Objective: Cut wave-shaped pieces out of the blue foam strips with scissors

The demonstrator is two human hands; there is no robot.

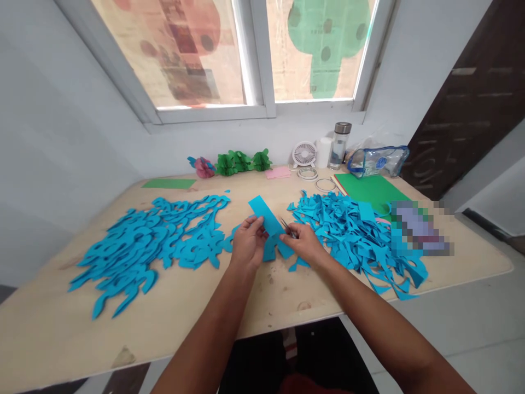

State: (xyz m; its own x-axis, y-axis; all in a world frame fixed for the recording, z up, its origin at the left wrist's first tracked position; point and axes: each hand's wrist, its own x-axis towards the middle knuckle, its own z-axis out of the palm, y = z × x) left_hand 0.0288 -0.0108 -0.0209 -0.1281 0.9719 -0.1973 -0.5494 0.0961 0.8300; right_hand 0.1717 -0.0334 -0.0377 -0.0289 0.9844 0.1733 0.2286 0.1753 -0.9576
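Observation:
My left hand [248, 241] pinches a flat blue paper strip [264, 214] above the middle of the table. Small scissors [284, 224] are in my right hand [301, 242], their blades pointing up and left beside the strip's right edge. Under both hands lie more blue paper pieces [269, 251]. To the left spreads a wide pile of curvy blue cutouts [131, 238]. On the right is a heap of pointed blue scraps [348, 232].
Green sheets [369, 189] lie at the back right, near a clear pouch [379, 162], a bottle [339, 146] and a small white fan [304, 154]. Green paper ornaments [241, 161] stand along the wall. A green strip [169, 184] lies at the back left.

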